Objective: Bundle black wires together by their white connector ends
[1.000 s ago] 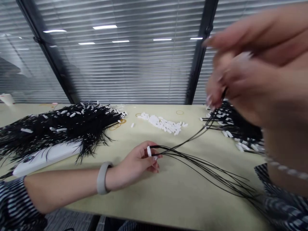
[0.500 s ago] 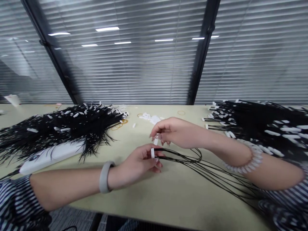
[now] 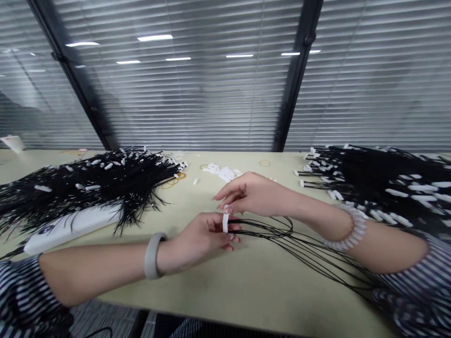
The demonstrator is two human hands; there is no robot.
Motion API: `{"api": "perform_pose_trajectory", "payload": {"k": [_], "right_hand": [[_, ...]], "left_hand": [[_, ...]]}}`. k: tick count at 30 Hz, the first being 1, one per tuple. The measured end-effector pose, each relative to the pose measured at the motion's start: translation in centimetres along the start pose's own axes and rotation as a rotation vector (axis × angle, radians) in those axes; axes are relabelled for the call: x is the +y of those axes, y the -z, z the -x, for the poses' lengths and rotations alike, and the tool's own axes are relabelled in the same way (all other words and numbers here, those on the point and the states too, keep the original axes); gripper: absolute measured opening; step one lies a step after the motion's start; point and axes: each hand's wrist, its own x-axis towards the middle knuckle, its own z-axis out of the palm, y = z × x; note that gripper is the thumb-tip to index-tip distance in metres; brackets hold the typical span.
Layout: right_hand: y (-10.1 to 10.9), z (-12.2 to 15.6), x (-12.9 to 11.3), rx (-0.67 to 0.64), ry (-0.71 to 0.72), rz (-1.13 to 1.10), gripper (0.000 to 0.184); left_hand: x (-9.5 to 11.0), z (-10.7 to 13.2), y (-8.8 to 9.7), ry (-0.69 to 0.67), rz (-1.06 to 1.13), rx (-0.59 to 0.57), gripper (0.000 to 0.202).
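Observation:
My left hand (image 3: 202, 237) rests on the pale table (image 3: 246, 281), fingers closed round the ends of a bundle of thin black cords (image 3: 299, 244) that trail off to the right. A small white tag (image 3: 225, 222) stands upright at those cord ends, between both hands. My right hand (image 3: 246, 193) hovers just above, thumb and fingertips pinched on the top of the tag. Both wrists wear bracelets, and both sleeves are striped.
A big heap of black cords with white tags (image 3: 88, 183) lies at the left over a white board (image 3: 66, 227). Another such heap (image 3: 380, 178) lies at the right. Loose white tags (image 3: 223, 172) and rubber bands (image 3: 263, 163) sit mid-table, before window blinds.
My right hand came down from close to the camera to the left hand and now pinches the white tag at the cord ends. The left hand stayed put.

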Motion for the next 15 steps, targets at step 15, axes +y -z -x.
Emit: {"api": "perform_pose_trajectory", "payload": {"k": [15], "right_hand": [[0.14,-0.15,0.11,-0.006,0.030,0.121,0.025]], "left_hand": [[0.41,0.05,-0.21,0.051,0.076,-0.040,0.028]]}}
